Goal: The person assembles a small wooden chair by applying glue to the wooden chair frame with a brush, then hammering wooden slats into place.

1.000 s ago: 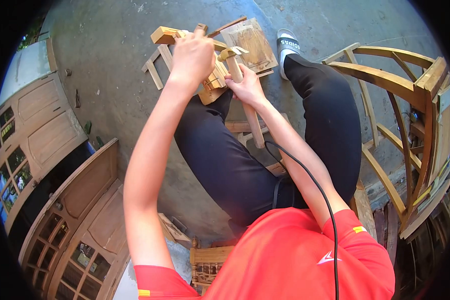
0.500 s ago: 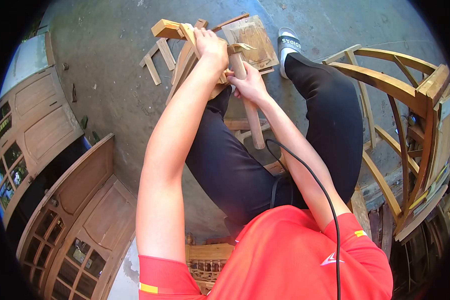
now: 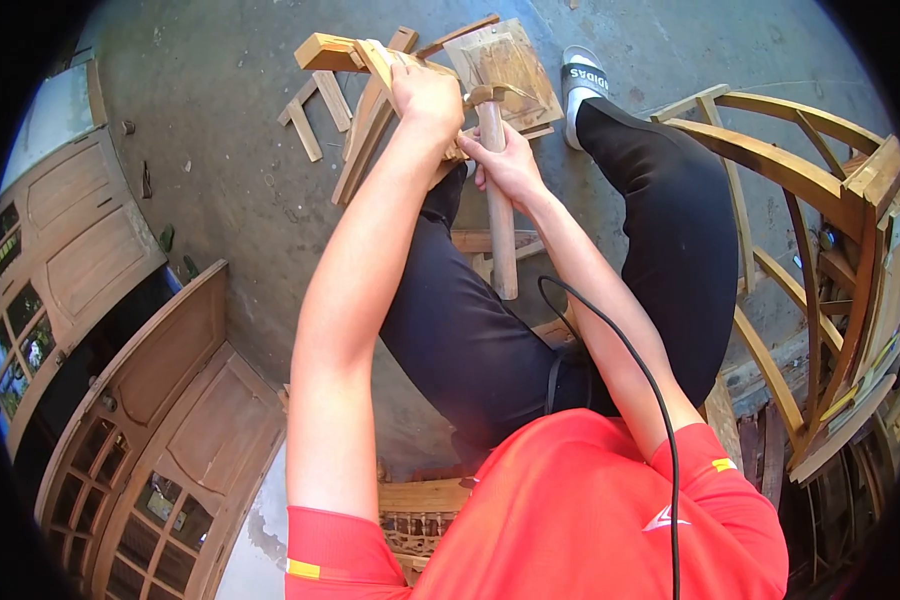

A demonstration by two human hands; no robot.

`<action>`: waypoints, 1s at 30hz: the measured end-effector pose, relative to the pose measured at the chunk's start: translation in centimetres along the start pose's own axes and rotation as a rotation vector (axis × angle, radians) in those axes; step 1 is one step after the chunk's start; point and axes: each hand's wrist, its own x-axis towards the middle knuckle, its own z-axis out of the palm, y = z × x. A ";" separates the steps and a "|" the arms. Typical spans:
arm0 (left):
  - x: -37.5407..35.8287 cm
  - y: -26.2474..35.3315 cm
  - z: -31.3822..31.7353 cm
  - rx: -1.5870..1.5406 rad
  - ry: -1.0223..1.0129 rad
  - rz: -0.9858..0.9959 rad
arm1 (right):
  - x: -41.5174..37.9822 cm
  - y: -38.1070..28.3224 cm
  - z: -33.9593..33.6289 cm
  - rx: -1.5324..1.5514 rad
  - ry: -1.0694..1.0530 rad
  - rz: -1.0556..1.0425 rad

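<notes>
My left hand [image 3: 425,97] is closed over a pale wooden piece [image 3: 373,64], which runs up to a thicker block [image 3: 327,52] at its far end. Just right of it, my right hand [image 3: 508,166] grips a hammer [image 3: 497,215] around the upper part of its wooden handle. The hammer's head is at the top, and the handle hangs down past my palm. My right thumb reaches toward the lower end of the wooden piece, where the contact is too small to make out.
Loose wood strips [image 3: 332,100] lie on the concrete floor beyond my hands, beside a square wooden panel [image 3: 510,70]. A curved wooden frame [image 3: 770,160] stands at the right. Panelled doors [image 3: 195,420] are at the left. A black cable [image 3: 630,350] crosses my right forearm.
The hammer has swung to a more upright angle and shifted slightly right with my right hand. My left hand and the wooden piece have moved only slightly.
</notes>
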 end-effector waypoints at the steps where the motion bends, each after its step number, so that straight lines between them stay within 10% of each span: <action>1: -0.1 -0.1 -0.2 -0.026 0.031 0.006 | 0.1 0.0 0.0 -0.011 0.010 0.003; 8: -0.5 -3.8 -0.5 -0.370 0.680 -0.207 | 0.7 -0.2 -0.3 -0.057 0.013 -0.039; 13: -5.1 -7.6 -1.6 -0.827 0.214 -0.647 | 0.7 0.0 -0.3 -0.030 0.013 -0.031; 17: -4.3 -7.4 2.2 -1.600 -0.124 -0.554 | 0.6 -0.1 -0.3 -0.063 0.002 -0.044; 30: -0.7 -4.9 3.9 -1.259 0.245 -0.510 | 0.8 0.0 -0.3 -0.055 0.024 -0.038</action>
